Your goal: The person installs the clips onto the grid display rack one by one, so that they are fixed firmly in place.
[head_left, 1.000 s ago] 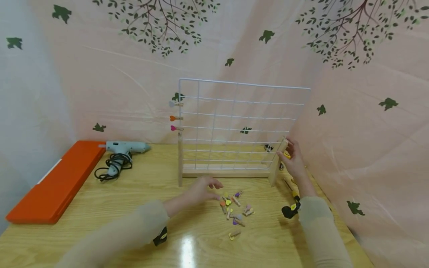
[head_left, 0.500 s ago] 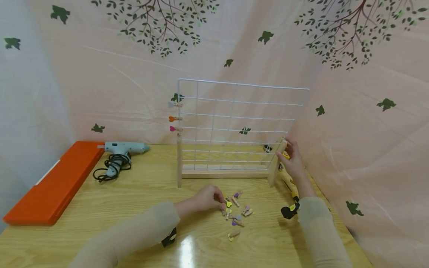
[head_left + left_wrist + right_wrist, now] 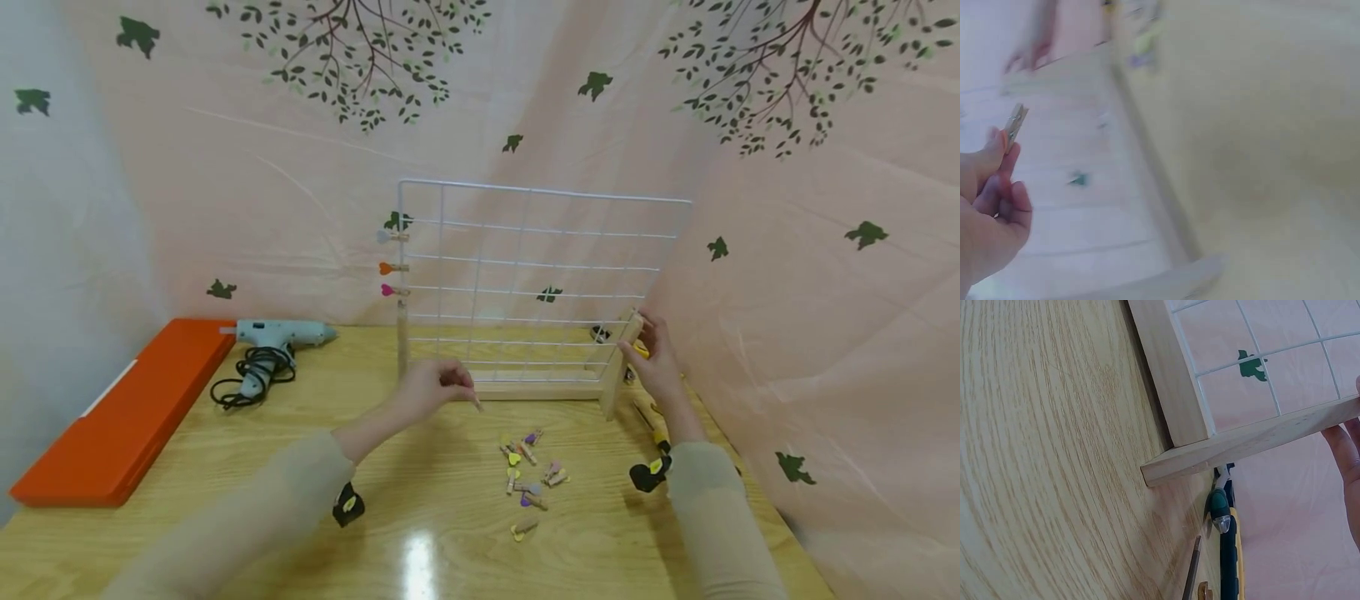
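Observation:
My left hand [image 3: 435,390] pinches a small wooden clothespin [image 3: 1016,125] between thumb and fingertips, in front of the rack's lower left part. A bit of orange shows at the clothespin's pinched end. The white wire grid rack [image 3: 517,190] stands upright in a wooden base. My right hand [image 3: 654,354] holds the rack's right wooden post [image 3: 617,375]; its fingers also show in the right wrist view. Grey, orange [image 3: 386,268] and pink heart clothespins are clipped along the grid's left edge. Several heart clothespins [image 3: 528,452] lie loose on the table before the rack.
An orange case [image 3: 120,417] lies at the left, with a pale blue glue gun [image 3: 273,333] and its coiled black cord beside it. Tools, one a yellow-and-black screwdriver [image 3: 660,437], lie right of the rack. A printed cloth [image 3: 300,208] hangs behind the table.
My left hand has reached to the pile, picked up a clothespin with an orange heart, and lifted it up and left toward the rack. The right hand stays on the post.

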A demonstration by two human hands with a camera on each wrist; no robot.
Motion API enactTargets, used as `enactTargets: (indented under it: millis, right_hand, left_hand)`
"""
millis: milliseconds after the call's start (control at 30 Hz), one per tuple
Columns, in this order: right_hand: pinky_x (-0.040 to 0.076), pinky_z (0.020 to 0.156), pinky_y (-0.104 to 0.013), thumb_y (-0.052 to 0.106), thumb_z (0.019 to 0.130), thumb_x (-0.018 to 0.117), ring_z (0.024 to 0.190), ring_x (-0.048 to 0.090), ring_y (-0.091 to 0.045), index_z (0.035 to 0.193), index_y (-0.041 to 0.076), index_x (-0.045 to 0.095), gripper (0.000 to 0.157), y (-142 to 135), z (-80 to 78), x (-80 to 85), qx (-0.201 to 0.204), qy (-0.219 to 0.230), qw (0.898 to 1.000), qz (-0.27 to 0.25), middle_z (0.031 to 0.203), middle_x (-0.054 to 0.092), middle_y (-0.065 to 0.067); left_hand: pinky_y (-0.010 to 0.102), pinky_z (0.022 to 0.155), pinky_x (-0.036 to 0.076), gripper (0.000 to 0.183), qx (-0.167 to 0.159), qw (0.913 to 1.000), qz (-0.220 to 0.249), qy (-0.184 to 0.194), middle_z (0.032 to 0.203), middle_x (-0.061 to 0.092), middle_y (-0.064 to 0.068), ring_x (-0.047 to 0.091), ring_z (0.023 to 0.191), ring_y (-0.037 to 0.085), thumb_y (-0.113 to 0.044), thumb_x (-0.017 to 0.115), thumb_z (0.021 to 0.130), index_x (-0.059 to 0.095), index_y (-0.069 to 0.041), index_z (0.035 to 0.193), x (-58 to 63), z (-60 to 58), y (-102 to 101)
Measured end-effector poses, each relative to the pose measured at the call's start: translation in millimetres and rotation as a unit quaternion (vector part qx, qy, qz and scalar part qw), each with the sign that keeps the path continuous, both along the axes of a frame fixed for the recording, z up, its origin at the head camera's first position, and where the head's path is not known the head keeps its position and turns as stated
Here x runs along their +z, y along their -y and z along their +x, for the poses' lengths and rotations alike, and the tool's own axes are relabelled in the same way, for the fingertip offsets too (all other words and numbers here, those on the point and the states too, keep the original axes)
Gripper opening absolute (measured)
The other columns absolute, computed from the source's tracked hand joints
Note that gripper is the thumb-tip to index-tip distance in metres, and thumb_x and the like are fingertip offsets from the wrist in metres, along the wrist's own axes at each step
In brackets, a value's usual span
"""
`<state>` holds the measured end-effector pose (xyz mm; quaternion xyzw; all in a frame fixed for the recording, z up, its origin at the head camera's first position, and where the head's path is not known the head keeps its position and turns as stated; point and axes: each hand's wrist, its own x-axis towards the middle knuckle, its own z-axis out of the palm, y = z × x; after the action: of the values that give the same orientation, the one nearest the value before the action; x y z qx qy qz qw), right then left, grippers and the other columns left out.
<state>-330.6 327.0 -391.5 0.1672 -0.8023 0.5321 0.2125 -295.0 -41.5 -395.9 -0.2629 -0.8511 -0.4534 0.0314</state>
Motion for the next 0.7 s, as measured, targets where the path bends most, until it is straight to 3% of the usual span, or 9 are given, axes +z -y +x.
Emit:
enactTargets:
  millis: [100, 167, 267, 367, 500, 700]
  right_hand:
    - [0.044, 0.076, -0.012, -0.002, 0.085, 0.054, 0.11, 0.045, -0.012, 0.134, 0.005, 0.025, 0.057, -1, 0.6, -0.2, -0.001, 0.003, 1.0, 0.002, 0.129, 0.038, -0.025]
    - [0.043, 0.077, -0.012, -0.001, 0.086, 0.055, 0.112, 0.044, -0.015, 0.135, 0.006, 0.025, 0.058, -1, 1.5, 0.4, -0.002, 0.008, 1.0, 0.002, 0.13, 0.037, -0.026]
    - [0.042, 0.078, -0.011, 0.002, 0.086, 0.055, 0.116, 0.042, -0.022, 0.136, 0.009, 0.024, 0.059, 0, 3.8, 2.0, -0.01, 0.022, 1.0, 0.005, 0.132, 0.036, -0.024]
    - [0.041, 0.079, -0.011, 0.002, 0.086, 0.055, 0.118, 0.04, -0.031, 0.136, 0.011, 0.024, 0.06, 1, 6.3, 3.8, -0.015, 0.029, 0.999, 0.008, 0.133, 0.036, -0.022]
    - [0.041, 0.079, -0.01, 0.001, 0.086, 0.055, 0.119, 0.038, -0.035, 0.136, 0.01, 0.024, 0.059, 2, 7.5, 5.0, -0.017, 0.029, 0.999, 0.011, 0.133, 0.036, -0.022]
    - [0.043, 0.081, -0.013, 0.003, 0.086, 0.055, 0.12, 0.038, -0.034, 0.137, 0.012, 0.023, 0.061, -2, 1.1, -0.6, -0.016, 0.034, 0.999, 0.012, 0.134, 0.036, -0.02]
  left_hand:
    - [0.02, 0.048, 0.042, 0.008, 0.038, 0.9965, 0.058, -0.047, 0.074, 0.066, -0.004, 0.053, 0.06, 0.009, -0.021, 0.07, 0.075, 0.068, -0.014, 0.078, 34.6, -1.9, 12]
    - [0.019, 0.046, 0.039, 0.01, 0.063, 0.988, 0.099, -0.1, 0.075, 0.067, -0.002, 0.051, 0.057, 0.009, -0.021, 0.07, 0.074, 0.069, -0.012, 0.079, 58.0, -3.7, 22]
    - [0.016, 0.046, 0.037, 0.015, 0.112, 0.9637, 0.161, -0.18, 0.077, 0.068, 0.002, 0.052, 0.057, 0.012, -0.021, 0.071, 0.074, 0.07, -0.01, 0.084, 89.8, -8.7, 36]
    - [0.015, 0.044, 0.036, 0.018, 0.165, 0.9353, 0.217, -0.226, 0.079, 0.069, 0.005, 0.054, 0.057, 0.016, -0.019, 0.072, 0.073, 0.07, -0.008, 0.086, 115.4, -16.9, 51]
    - [0.014, 0.051, 0.043, 0.021, 0.216, 0.9091, 0.282, -0.218, 0.081, 0.069, 0.006, 0.059, 0.064, 0.014, -0.02, 0.072, 0.073, 0.069, -0.004, 0.086, 139.4, -27.2, 67]
    - [0.015, 0.065, 0.05, 0.025, 0.242, 0.8833, 0.371, -0.154, 0.074, 0.067, 0.002, 0.061, 0.069, 0.012, -0.018, 0.074, 0.069, 0.068, 0.001, 0.083, 165.3, -27.4, 73]
